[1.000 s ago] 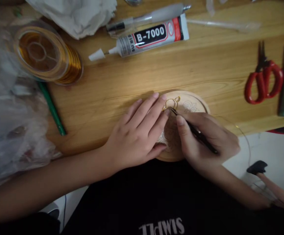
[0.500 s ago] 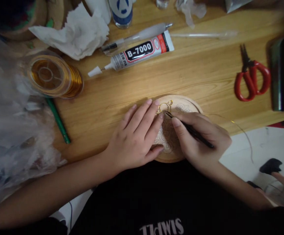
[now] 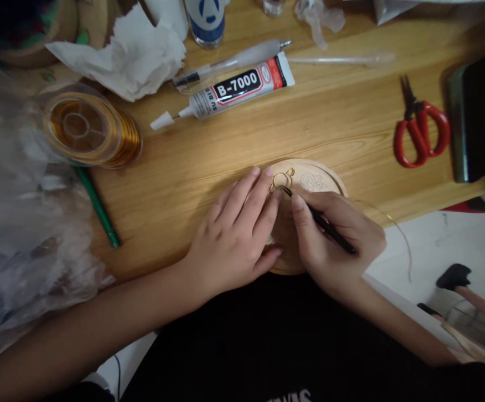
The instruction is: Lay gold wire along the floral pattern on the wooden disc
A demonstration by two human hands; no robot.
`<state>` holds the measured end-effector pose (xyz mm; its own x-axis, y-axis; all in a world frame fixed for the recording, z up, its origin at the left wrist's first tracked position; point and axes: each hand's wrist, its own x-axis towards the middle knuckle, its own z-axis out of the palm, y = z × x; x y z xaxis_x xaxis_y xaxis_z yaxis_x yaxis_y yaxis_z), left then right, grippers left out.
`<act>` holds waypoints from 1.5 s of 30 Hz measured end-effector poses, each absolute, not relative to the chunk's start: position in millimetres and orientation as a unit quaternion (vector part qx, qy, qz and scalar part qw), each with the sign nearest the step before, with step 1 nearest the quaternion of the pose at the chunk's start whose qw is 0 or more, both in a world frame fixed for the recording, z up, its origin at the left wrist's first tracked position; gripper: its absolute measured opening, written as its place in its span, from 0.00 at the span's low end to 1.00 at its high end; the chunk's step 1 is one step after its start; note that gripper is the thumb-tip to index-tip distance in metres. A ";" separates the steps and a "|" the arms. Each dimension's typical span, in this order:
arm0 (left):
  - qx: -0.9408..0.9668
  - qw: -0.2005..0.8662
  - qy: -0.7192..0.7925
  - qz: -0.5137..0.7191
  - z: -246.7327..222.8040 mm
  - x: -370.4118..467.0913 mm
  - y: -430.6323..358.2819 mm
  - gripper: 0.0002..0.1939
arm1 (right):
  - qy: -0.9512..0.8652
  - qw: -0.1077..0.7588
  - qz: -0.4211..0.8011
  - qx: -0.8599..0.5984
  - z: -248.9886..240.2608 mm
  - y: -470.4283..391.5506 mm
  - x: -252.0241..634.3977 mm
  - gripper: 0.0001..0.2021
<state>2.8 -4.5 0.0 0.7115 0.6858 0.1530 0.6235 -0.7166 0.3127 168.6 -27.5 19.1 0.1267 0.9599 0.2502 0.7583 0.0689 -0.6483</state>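
Lying beyond hands (image 3: 234, 239): B-7000 tube (image 3: 242, 86)

Take the board (image 3: 290, 237) as clock centre; it rests on the table (image 3: 234, 142). On the board, at 11 o'clock: wire outline (image 3: 282, 174). Off the board: scissors (image 3: 420, 124) at 2 o'clock, flat device (image 3: 483, 117) farther out, same bearing; glue tube (image 3: 240, 86) at 11, pen (image 3: 248, 54) just beyond; wire spool (image 3: 94, 131) at 10; plastic bag (image 3: 37, 245) at 9.
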 end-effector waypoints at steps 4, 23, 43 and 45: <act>0.917 0.105 0.363 0.131 -0.9 4.1 -7.8 0.32 | -0.629 0.359 0.111 -0.681 13.9 -32.4 156.1 0.04; 0.903 0.124 0.384 0.144 -5.9 6.3 -13.1 0.34 | -0.598 0.412 0.169 -0.667 7.2 -32.1 164.0 0.05; 0.904 0.134 0.376 0.154 -5.7 5.5 -10.8 0.35 | -0.517 0.427 0.176 -0.720 10.0 -32.3 148.1 0.05; 0.903 0.126 0.379 0.156 -6.2 5.5 -11.0 0.36 | -0.509 0.436 0.209 -0.712 14.7 -33.5 156.9 0.05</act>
<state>5.5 -11.0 -6.2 0.6639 0.7241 0.1869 0.6450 -0.6810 0.3467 156.9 -33.5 14.7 0.3945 0.9073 0.1454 0.5425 -0.1022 -0.8338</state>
